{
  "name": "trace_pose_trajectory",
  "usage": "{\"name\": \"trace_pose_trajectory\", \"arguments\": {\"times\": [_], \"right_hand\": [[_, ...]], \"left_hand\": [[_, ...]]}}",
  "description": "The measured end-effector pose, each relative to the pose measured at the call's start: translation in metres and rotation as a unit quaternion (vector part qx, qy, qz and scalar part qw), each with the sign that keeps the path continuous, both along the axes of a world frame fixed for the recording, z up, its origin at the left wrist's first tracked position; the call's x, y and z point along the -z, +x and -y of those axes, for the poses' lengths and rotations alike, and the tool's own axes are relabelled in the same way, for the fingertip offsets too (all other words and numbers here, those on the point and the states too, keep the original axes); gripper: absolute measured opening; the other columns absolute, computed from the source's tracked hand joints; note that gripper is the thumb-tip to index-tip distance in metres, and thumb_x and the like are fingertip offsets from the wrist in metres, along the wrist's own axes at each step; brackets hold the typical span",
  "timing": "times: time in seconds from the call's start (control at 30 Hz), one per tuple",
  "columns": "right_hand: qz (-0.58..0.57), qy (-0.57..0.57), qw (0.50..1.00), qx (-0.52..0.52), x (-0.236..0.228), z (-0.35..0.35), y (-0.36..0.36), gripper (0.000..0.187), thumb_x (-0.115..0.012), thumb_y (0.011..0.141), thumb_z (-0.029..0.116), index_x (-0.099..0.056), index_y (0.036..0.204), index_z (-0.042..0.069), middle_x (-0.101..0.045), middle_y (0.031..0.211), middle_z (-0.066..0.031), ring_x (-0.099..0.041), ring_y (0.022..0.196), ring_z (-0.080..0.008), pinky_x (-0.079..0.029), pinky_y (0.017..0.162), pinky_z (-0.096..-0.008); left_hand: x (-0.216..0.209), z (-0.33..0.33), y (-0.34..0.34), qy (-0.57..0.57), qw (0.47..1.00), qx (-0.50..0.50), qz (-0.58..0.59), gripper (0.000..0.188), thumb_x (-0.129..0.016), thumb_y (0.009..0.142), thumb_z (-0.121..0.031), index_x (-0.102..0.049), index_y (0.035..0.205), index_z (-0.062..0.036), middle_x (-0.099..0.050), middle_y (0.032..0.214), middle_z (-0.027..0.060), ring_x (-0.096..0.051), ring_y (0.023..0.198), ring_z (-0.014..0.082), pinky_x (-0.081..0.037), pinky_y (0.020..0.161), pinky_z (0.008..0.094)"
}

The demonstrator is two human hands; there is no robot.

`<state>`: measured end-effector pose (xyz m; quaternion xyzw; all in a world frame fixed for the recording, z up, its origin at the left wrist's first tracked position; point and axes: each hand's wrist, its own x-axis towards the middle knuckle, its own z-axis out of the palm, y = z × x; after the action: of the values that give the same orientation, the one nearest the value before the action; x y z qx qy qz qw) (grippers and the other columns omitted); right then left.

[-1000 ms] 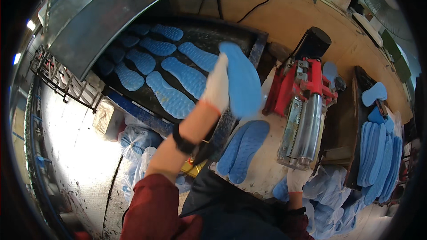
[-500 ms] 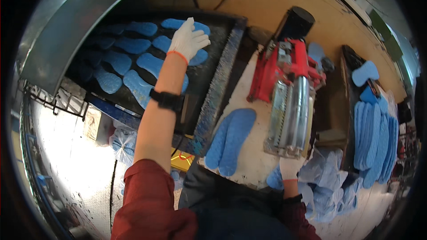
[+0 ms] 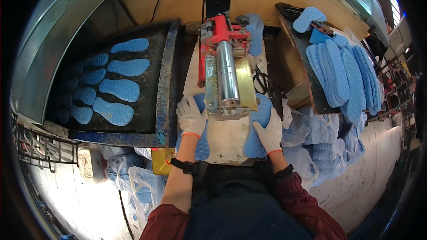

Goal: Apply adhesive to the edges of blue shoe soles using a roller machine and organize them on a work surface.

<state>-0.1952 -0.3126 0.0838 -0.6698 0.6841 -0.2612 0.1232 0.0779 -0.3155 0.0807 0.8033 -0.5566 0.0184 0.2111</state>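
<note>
My left hand (image 3: pixel 191 118), in a white knit glove, is closed over a light blue insole (image 3: pixel 202 147) on the left of a pale worktable (image 3: pixel 226 146). Its thumb is apart from the fingers, and the palm covers the insole's middle. On the opposite side, my right hand (image 3: pixel 269 132), gloved too, grips another blue insole (image 3: pixel 254 144). Its thumb lies on the insole's face and its fingers lie along the outer edge. Between both hands stands a red press-like machine (image 3: pixel 221 29) with a shiny metal cylinder (image 3: pixel 227 73). The insoles' upper parts lie beside its metal end.
At left, a black tray (image 3: pixel 147 84) holds rows of blue insoles (image 3: pixel 119 86). Black scissors (image 3: pixel 262 81) and an insole (image 3: pixel 254 35) lie beside the machine. Stacked insoles (image 3: pixel 328 71) fill a right-hand shelf, above plastic bags of insoles (image 3: pixel 327 129). More bags (image 3: pixel 120 171) stand lower left.
My left hand has come from over the black tray to the insoles left of the machine. My right hand has risen from below the table edge onto the right side. The view has turned right.
</note>
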Motion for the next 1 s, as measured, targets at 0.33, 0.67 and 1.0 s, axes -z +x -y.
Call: {"name": "trace_pose_trajectory", "arguments": {"times": [0.33,0.67,1.0], "right_hand": [[0.124,0.049,0.988,-0.082,-0.024,0.000,0.032,0.083,-0.073,0.077,0.022,-0.032,0.148,0.011,-0.048,0.135,-0.0278,-0.051,0.120,-0.0440,-0.046,0.097,-0.0461],[-0.016,-0.037,0.997,-0.071,-0.015,-0.007,0.049,0.062,-0.069,0.080,0.028,-0.049,0.136,0.009,-0.050,0.135,-0.0219,-0.049,0.120,-0.0437,-0.042,0.099,-0.0484],[0.000,-0.126,0.984,-0.126,0.018,0.005,0.065,0.041,-0.058,0.084,0.021,-0.062,0.123,0.007,-0.052,0.135,-0.0200,-0.046,0.125,-0.0387,-0.040,0.100,-0.0488]], "left_hand": [[-0.042,-0.004,-0.007,0.088,0.964,-0.021,-0.249,0.072,-0.077,0.079,-0.018,-0.040,0.140,-0.0133,-0.049,0.123,0.0237,-0.055,0.110,0.0431,-0.051,0.089,0.0456],[0.026,0.003,-0.025,-0.002,0.995,0.101,0.019,0.052,-0.059,0.088,-0.026,-0.051,0.136,-0.0059,-0.046,0.137,0.0254,-0.046,0.125,0.0432,-0.043,0.099,0.0506],[0.006,-0.010,-0.054,0.026,0.992,0.086,0.093,0.044,-0.048,0.096,-0.039,-0.057,0.119,-0.0028,-0.061,0.116,0.0243,-0.056,0.108,0.0451,-0.041,0.094,0.0551]]}}
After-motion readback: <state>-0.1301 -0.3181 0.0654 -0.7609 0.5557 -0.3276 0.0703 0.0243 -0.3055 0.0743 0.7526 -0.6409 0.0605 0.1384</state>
